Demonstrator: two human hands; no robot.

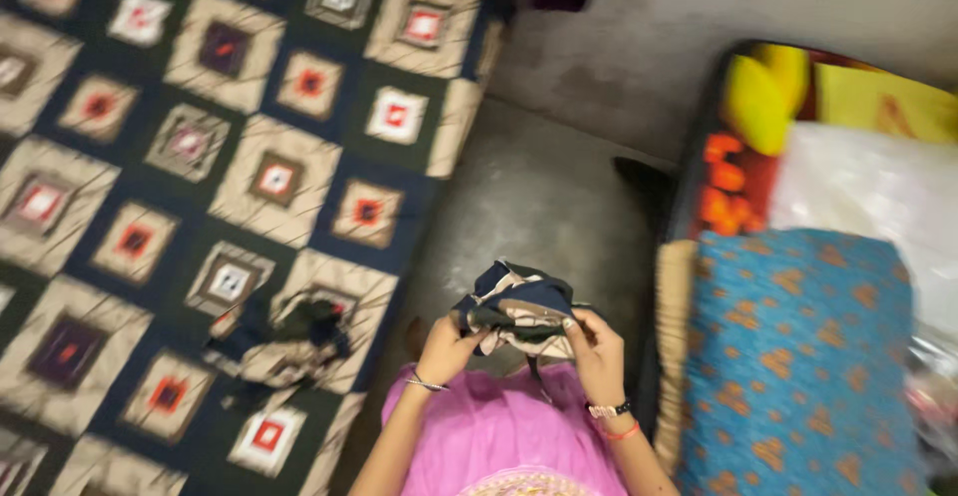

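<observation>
Patchwork quilt (200,177) fills left side: dark blue grid, beige squares with red, white or purple centres. Small crumpled heap of scraps (289,341) in matching fabric lies on quilt near its right edge, just left of the person's arm. Left hand (444,348) and right hand (597,348) are both closed on a bunched cloth piece (519,308), navy and beige, held between them above the pink lap (509,431). Grey floor (539,197) behind it. Right side: blue cushion (798,356) with orange motifs; past it a white plastic package (868,192), blurred, then yellow fabric (763,97) at the far end.
</observation>
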